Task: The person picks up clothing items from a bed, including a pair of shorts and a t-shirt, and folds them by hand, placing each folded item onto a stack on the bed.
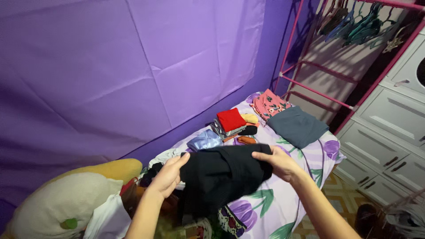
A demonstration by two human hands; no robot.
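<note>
one black garment (221,177), one grey folded cloth (297,125), one floral cloth (271,104), two hands (168,177)

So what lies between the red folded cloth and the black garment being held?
In the head view, a shiny pale-blue folded cloth and a small orange piece lie there.

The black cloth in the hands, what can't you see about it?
- Head view: black cloth is bunched up, so its kind and shape stay hidden.
- Left hand and right hand: fingertips tucked behind the cloth.
- Folded pile: lower pieces covered by the red one.
- Hangers: cut off by the top edge.
</note>
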